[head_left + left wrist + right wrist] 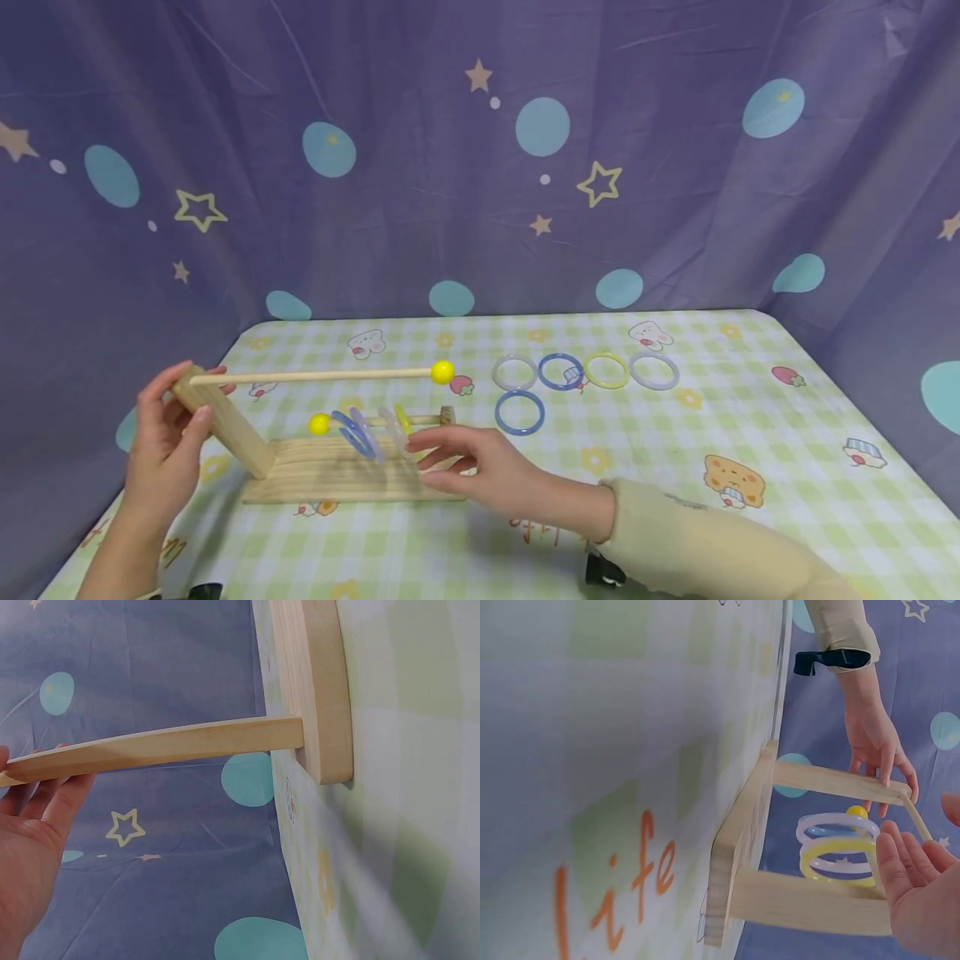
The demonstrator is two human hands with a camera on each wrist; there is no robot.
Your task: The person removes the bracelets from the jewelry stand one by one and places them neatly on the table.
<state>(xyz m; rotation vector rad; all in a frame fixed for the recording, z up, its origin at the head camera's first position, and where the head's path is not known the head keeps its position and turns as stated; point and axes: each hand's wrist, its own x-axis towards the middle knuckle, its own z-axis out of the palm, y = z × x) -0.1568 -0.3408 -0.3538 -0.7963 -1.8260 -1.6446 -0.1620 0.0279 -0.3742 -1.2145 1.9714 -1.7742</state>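
My left hand (pixel 168 450) grips the top of a tall post of a wooden stand (pixel 315 479), thumb on one side and fingers behind. The left wrist view shows the post (pixel 187 745) joined to the base. From this post a rod with a yellow end ball (pixel 442 372) reaches right. A lower rod, with another yellow ball (pixel 320 424), carries several rings: blue (pixel 352 435), purple (pixel 367 433), whitish and yellow (pixel 403 418). My right hand (pixel 480 467) is beside the yellow ring, fingers extended and thumb apart; whether they touch it I cannot tell.
Several loose rings lie on the checked tablecloth right of the stand: two blue (pixel 520 413), one yellow (pixel 606 370) and two pale ones (pixel 654 371). A purple patterned curtain (pixel 480 208) hangs behind the table.
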